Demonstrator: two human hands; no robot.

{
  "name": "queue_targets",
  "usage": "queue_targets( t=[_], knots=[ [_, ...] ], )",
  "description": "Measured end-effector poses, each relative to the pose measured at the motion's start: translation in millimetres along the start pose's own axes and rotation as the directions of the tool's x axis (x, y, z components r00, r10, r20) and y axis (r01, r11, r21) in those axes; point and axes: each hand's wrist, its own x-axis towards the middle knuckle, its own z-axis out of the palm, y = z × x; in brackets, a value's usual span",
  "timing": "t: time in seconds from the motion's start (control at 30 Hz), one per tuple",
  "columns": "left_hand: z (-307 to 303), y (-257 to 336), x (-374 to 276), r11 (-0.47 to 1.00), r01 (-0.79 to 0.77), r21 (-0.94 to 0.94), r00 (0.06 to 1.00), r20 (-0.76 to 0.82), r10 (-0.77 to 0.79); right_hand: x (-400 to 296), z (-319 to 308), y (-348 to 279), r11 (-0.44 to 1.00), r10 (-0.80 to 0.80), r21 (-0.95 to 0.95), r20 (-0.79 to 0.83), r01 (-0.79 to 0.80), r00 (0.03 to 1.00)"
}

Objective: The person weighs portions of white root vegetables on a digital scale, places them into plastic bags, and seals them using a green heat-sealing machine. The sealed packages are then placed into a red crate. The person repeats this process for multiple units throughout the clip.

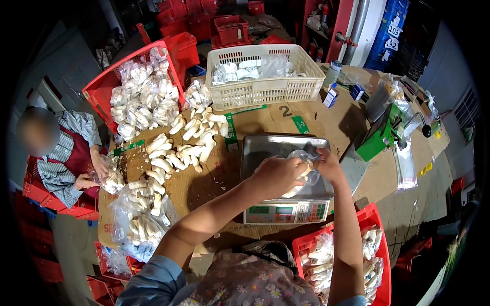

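Observation:
A clear plastic bag of king oyster mushrooms (293,191) is held over the steel pan of a digital scale (260,147). My left hand (281,176) grips it from the left near its mouth, a pale mushroom piece showing by the fingertips. On the other side, my right hand (328,165) pinches the clear film at the bag's edge. My hands hide part of the bag, and I cannot tell whether it rests on the pan. Loose king oyster mushrooms (160,164) lie on the cardboard-covered table (214,191) to the left.
A tilted red crate (99,90) spills bagged mushrooms (139,114). Behind the scale stands a cream crate (268,91) with label rolls. A green bench device (377,134) sits right. Another red crate (383,244) holds packed bags beside me. A co-worker (72,153) handles a bag at left.

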Motion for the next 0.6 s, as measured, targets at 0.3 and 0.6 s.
queue_targets(
  t=[0.3, 0.6],
  knots=[
    [13.6, -24.0, 4.9, 0.986, -0.136, 0.092, 0.988, -0.061, 0.141, 10.9, 0.6, 15.2, 0.986, 0.013, -0.169, 0.011, -0.011, 1.0],
    [-71.1, -45.3, -26.1, 0.999, -0.019, 0.029, 0.958, -0.285, 0.026, -33.5, -49.3, -108.6, 0.973, -0.225, -0.055, -0.417, 0.223, 0.881]
  ],
)
